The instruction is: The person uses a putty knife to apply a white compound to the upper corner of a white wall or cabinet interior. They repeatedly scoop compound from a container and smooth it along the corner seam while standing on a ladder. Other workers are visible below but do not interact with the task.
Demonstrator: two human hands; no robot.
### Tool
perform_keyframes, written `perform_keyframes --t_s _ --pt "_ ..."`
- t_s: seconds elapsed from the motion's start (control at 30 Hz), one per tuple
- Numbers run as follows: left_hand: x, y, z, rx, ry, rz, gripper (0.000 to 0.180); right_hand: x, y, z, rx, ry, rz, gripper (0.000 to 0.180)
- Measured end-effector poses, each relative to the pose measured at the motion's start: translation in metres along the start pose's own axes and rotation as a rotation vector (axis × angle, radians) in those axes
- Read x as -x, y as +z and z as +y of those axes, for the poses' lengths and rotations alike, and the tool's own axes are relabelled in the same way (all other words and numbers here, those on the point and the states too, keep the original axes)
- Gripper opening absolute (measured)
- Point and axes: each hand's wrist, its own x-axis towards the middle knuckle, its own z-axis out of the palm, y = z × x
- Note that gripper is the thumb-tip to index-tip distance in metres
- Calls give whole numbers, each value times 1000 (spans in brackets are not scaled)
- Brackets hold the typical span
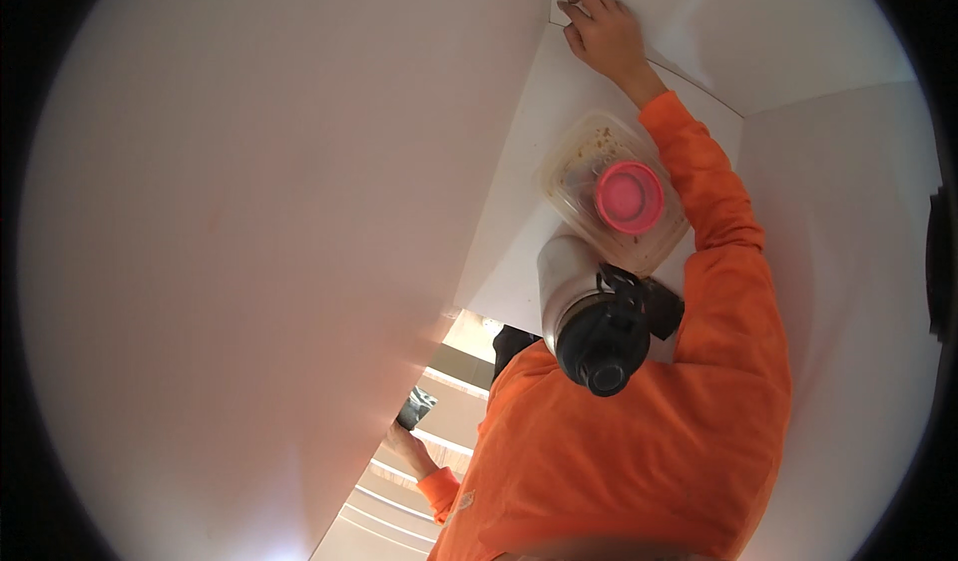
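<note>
Right hand [602, 30] presses flat, fingers spread, against the white panel [798, 22], holding nothing. A clear container [584, 162] and steel bottle [569, 281] sit tucked against the arm; a shift could drop them. Left hand [407, 448]: grip state cannot be told.

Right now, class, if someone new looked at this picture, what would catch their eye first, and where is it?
The bright orange sleeve fills the lower right, running up to the right hand pressed against a white panel at the top. Beside the arm sit a pink lid on a clear, food-smeared container and a steel bottle with a black cap. The left hand is low, near a dark object.
</note>
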Motion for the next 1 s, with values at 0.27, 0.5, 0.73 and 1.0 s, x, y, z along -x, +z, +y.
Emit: perform_keyframes --t_s 0.27,0.5,0.73,1.0 --pt "-6 -8 -4 -69 -36 11 25 -16 -3 1 -129 120 71 56" --pt "8 2 15 -64 -65 34 25 -29 -16 0 -119 82 56 58" --pt "11 7 25 -105 -99 59 27 -26 -14 -2 -98 77 72 54" --pt "10 5 19 -72 -22 58 28 -19 -4 -1 -107 75 170 43"
